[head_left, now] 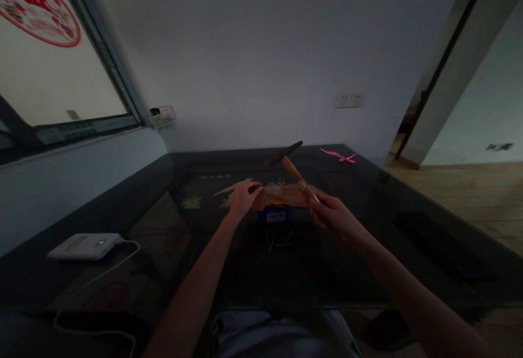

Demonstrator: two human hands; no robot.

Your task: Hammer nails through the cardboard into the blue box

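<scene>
A hammer point(295, 173) with a wooden handle and a dark head is gripped in my right hand point(333, 216), its head raised above the table. Beneath it lies a rough brown piece of wood point(281, 195), resting over a blue box point(275, 214) with a pale label. My left hand point(244, 199) is at the wood's left end, fingertips pinched together above its surface. Whatever is between those fingertips is too small to make out. Several thin, nail-like pieces point(278, 240) lie on the dark tabletop in front of the box.
The glossy black table point(327, 271) reaches to the wall. At left sits a white power bank point(87, 246) with a cable point(110, 272). A pink ribbon point(341, 156) lies near the far right corner, and a dark flat object point(441, 243) at the right. Sockets point(350, 100) are on the wall.
</scene>
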